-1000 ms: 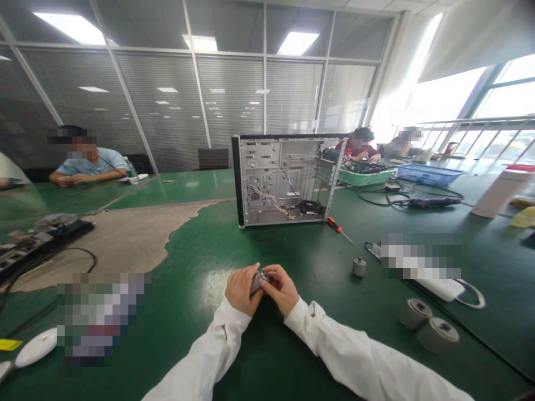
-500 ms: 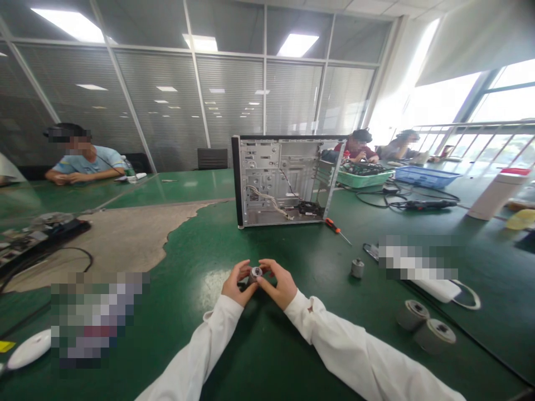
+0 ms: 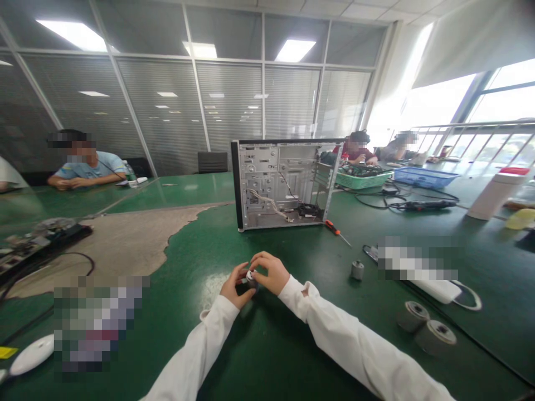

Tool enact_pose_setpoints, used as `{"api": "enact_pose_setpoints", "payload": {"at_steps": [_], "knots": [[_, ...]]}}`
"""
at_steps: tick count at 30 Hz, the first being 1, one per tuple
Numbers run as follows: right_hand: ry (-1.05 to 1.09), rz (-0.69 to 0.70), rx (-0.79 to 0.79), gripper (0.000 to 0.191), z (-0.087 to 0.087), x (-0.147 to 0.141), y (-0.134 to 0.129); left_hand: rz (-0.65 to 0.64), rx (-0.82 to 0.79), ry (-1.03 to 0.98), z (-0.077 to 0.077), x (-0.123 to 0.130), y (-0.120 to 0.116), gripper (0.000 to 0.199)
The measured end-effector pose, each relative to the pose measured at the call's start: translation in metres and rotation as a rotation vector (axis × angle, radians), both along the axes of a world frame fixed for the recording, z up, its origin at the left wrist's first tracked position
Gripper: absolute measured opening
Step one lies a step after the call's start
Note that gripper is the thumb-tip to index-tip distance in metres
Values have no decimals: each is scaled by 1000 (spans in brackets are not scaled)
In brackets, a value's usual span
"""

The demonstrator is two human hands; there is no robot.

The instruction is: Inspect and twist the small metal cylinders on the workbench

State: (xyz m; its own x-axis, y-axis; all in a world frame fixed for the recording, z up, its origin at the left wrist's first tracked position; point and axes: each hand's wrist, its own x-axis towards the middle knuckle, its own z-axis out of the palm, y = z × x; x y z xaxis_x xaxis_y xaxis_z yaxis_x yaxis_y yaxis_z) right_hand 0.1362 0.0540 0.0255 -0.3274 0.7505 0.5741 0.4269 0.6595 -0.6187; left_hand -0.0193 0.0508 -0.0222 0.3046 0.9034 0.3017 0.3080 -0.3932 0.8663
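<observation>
Between my two hands stands a small grey metal cylinder (image 3: 251, 280) with a paler top; I cannot make out its exact kind. My left hand (image 3: 234, 287) curls around it from the left, with fingers behind and thumb in front. From the right, my right hand (image 3: 272, 273) closes its fingertips at the cylinder's top. The fingers partly cover it, and contact with the table is hard to judge. Another small metal cylinder (image 3: 357, 270), with a knob on top, stands apart to the right. Two larger metal cylinders (image 3: 413, 317) sit side by side nearer the right edge.
An opened computer case (image 3: 288, 186) stands beyond my hands, with an orange-handled screwdriver (image 3: 337, 232) beside it. Green (image 3: 363, 179) and blue baskets (image 3: 426, 177), cables and a pale bottle (image 3: 497, 194) occupy the right. Circuit parts (image 3: 37, 239) lie left. Other people sit around the table.
My right hand has shifted slightly up and left, its fingers now over the cylinder's top. The cylinder appears slightly lower and more upright in my left hand.
</observation>
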Motion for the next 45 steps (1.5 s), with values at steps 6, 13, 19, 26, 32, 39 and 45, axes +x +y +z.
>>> {"api": "enact_pose_setpoints", "payload": {"at_steps": [6,13,19,26,32,39,45], "knots": [[69,-26,37,10,4,11,6,49,4,-62,-13,-3,8,62],[-14,-72,-90,8,-42,44,13,245,-98,-224,-26,-7,20,51],[61,-78,-174,17,-58,52,14,267,-115,-236,-30,-9,23,49],[361,-268,-363,30,-72,72,46,274,-122,-248,-27,-7,21,45],[406,-302,-372,29,-73,70,45,276,-117,-258,-24,-5,18,43],[242,-220,-206,24,-47,48,9,232,-105,-240,-21,-6,16,47],[-179,33,113,50,-26,19,-26,115,-137,-195,-16,-7,13,46]]}}
